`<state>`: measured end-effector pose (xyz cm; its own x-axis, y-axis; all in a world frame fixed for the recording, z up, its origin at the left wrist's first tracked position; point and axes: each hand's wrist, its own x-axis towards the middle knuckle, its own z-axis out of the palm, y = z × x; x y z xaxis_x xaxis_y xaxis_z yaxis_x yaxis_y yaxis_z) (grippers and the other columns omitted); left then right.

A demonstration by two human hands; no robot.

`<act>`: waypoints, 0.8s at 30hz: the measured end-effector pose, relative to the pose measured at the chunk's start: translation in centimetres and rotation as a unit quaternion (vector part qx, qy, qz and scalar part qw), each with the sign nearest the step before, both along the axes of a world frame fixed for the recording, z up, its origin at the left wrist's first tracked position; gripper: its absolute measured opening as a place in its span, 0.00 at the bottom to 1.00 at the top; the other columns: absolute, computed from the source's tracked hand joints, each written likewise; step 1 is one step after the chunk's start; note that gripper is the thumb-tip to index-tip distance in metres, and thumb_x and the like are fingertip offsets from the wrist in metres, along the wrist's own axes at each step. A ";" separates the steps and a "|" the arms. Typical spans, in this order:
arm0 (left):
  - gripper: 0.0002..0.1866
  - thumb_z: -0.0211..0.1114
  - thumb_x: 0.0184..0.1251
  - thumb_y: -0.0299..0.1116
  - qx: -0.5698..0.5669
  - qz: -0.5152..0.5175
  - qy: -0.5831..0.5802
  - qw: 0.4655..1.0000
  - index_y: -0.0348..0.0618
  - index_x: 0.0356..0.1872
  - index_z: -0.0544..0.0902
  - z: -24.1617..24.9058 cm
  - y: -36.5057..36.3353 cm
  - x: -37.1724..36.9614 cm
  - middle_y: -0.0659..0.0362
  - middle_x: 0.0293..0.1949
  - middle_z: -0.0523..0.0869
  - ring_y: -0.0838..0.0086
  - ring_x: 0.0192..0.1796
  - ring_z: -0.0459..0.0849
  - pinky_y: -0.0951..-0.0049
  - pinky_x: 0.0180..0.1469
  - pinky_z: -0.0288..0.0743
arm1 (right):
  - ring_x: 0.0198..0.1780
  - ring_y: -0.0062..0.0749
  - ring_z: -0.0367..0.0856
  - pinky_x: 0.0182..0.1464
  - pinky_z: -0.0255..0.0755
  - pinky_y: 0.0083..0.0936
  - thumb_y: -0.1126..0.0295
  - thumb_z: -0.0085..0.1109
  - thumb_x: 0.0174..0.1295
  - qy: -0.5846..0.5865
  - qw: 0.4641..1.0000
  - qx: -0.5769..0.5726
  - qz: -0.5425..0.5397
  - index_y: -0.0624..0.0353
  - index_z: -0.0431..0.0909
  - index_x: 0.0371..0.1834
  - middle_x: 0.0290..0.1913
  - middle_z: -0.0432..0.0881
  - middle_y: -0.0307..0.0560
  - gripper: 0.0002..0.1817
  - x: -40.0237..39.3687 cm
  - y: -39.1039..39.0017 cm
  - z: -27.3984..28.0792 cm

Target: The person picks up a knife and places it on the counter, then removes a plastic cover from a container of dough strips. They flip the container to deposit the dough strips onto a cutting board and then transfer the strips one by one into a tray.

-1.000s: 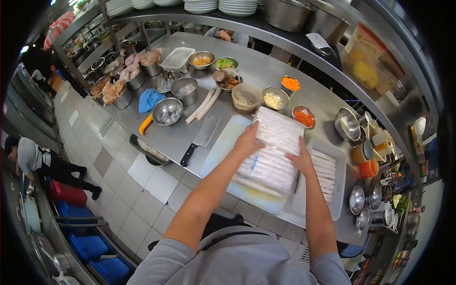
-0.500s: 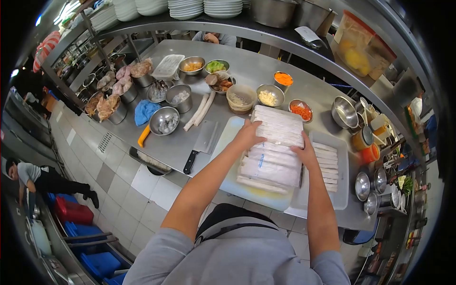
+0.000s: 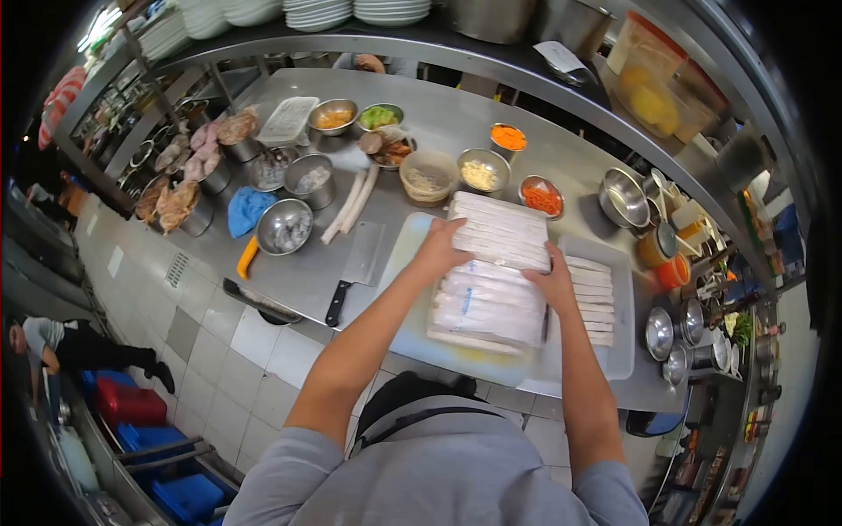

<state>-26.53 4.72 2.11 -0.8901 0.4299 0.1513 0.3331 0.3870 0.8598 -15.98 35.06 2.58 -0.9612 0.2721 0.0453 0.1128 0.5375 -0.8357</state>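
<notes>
My left hand [image 3: 443,247] grips the left edge of a stack of long white rolls in clear film [image 3: 502,230], its thumb on top. At the right edge of the same stack my right hand [image 3: 554,279] holds on, fingers partly hidden beneath. The stack rests over a wrapped white pack with a blue mark [image 3: 491,302], above a pale cutting board [image 3: 408,324]. Just right of my right hand is a grey tray [image 3: 621,307] with more white rolls. A cleaver [image 3: 361,256] lies to the left of the board.
Bowls of carrot strips [image 3: 541,197], pale chopped pieces [image 3: 479,174] and green slices [image 3: 380,117] line the back. A metal bowl [image 3: 284,227] and two long white rolls [image 3: 353,206] are at left. Plates [image 3: 392,10] stand on the overhead shelf. Another person [image 3: 83,344] is at far left.
The view has shifted slightly, so the table's contents appear farther left and a little higher. Both hands keep hold of the stack, with little visible change between them.
</notes>
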 end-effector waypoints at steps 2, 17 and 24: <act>0.50 0.85 0.53 0.34 0.010 -0.007 -0.021 1.000 0.41 0.79 0.71 0.7 -0.2 0.1 0.42 0.64 0.72 0.49 0.67 0.77 0.61 0.74 0.71 | 0.76 0.50 0.75 0.78 0.66 0.36 0.69 0.85 0.51 0.015 1.000 -0.023 0.000 0.67 0.65 0.81 0.75 0.75 0.66 0.53 0.4 0.6 -0.8; 0.45 0.81 0.59 0.30 0.018 -0.051 0.055 0.997 0.46 0.80 0.71 -1.8 0.0 -0.4 0.47 0.59 0.75 0.52 0.60 0.76 0.61 0.68 0.73 | 0.62 0.47 0.80 0.65 0.76 0.37 0.68 0.81 0.58 0.032 0.999 -0.036 -0.016 0.61 0.60 0.85 0.65 0.80 0.62 0.52 -0.5 1.7 -2.7; 0.29 0.83 0.57 0.40 -0.123 0.015 0.121 0.985 0.47 0.60 0.87 0.2 1.9 1.1 0.52 0.54 0.79 0.53 0.61 0.75 0.54 0.64 0.70 | 0.48 0.43 0.83 0.56 0.79 0.37 0.59 0.82 0.57 -0.091 0.992 0.076 0.036 0.54 0.68 0.82 0.55 0.83 0.54 0.48 -1.7 1.9 1.9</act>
